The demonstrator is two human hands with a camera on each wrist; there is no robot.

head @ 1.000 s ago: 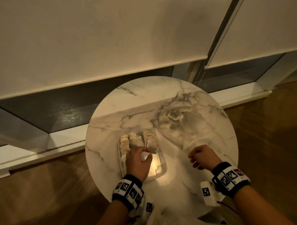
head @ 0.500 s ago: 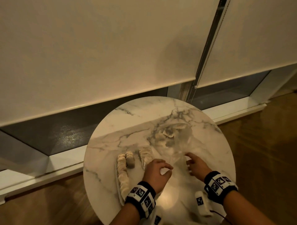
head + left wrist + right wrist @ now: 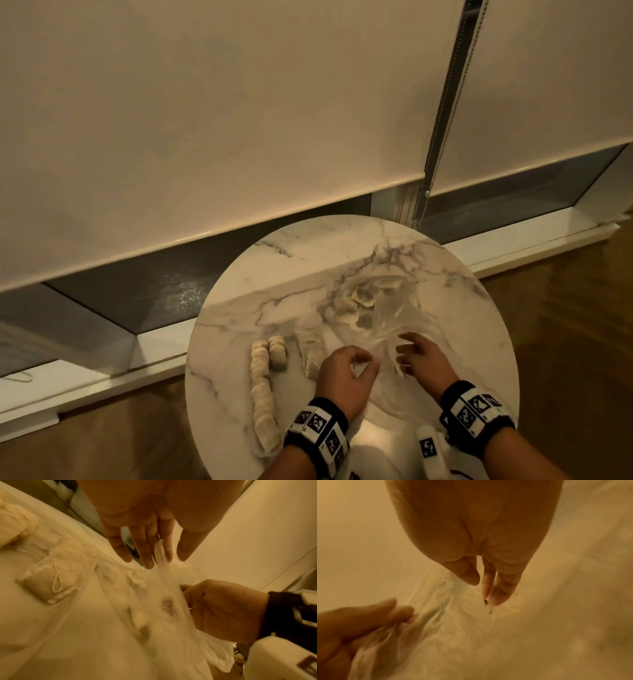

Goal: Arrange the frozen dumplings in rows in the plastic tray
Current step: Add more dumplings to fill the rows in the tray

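Head view: I'm seeing both hands meeting at the clear bag (image 3: 387, 329), whose loose dumplings (image 3: 356, 301) are lying beyond the fingers; the right hand (image 3: 423, 359) is nearer them. The tray (image 3: 310, 356) with its rows (image 3: 262, 387) is sitting left of the left hand (image 3: 346, 377).

Left wrist: I'm watching the left hand pinching film between near-straight fingers, the right gripping it.

Right wrist: blurred; no tray.

Black wristbands (image 3: 317, 432) with white square-code tags circle both bare forearms.

Readable text: we find none in any view.
Wristbands (image 3: 320, 432): we see only black-and-white square marker patterns, no letters or numbers we can read.
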